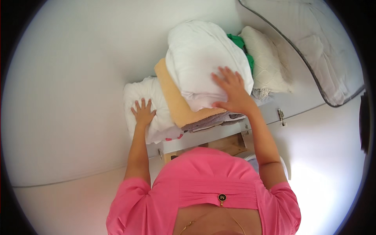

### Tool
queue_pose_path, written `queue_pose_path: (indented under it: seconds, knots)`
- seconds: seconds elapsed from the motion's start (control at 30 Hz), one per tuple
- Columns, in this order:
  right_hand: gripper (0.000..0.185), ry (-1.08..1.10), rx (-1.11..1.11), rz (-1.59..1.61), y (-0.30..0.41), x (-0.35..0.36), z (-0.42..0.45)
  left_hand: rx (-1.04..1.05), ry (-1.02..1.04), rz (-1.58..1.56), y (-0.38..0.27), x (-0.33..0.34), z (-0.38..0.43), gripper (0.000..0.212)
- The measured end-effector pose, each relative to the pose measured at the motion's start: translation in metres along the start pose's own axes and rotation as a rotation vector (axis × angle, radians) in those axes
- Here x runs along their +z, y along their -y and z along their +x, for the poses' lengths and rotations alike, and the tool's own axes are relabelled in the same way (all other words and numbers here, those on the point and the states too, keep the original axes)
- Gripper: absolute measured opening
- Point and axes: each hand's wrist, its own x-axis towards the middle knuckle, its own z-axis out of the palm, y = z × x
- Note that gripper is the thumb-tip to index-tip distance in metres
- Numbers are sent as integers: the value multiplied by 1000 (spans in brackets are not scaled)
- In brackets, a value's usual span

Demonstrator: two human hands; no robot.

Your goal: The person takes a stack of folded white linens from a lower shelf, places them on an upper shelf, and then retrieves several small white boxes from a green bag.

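My left hand [144, 113] lies spread on a white folded bedding bundle [160, 117] at the left of a shelf. Over the right front part of a larger white folded bedding bundle [202, 58] is my right hand [232, 91], its fingers apart and slightly blurred; whether it presses on the cloth I cannot tell. Beneath the larger bundle shows a yellow folded blanket [173, 102], with grey folded textiles [205, 123] lower in the same stack.
Right of the stack are green fabric [249, 60] and a cream textured cushion or folded cover [261, 58]. A clear bag with dark piping [320, 58] holds pale cloth at upper right. Metal hinges [281, 117] sit along the cabinet edge, above an open compartment [226, 144].
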Motion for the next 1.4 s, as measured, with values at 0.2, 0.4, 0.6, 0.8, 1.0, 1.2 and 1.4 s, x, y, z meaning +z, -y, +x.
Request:
queue_pose_path:
  seconds: [0.2, 0.4, 0.6, 0.8, 1.0, 1.2, 1.4]
  knots:
    - [66, 132, 53, 58, -36, 19, -19, -405, 136, -1086, -71, -147, 123, 50]
    - [65, -494, 735, 57, -73, 33, -8, -621, 598, -1704, -134, -168, 182, 65]
    - [64, -491, 646, 669, -53, 21, 12, -389, 330, -1973, -138, -188, 178, 66]
    - [61, -410, 390, 1049, 40, 3, 59, -395, 49, -1671, -34, -315, 143, 67]
    - [75, -268, 323, 1164, 113, 118, 81, -466, -164, -1455, 42, -338, 97, 64]
    - [78, 156, 571, 1019, 94, 194, 28, -751, 301, -1361, 48, -180, 71, 65]
    - [54, 701, 419, 983, 98, 133, 42, -710, 652, -396, 67, -77, 43, 51]
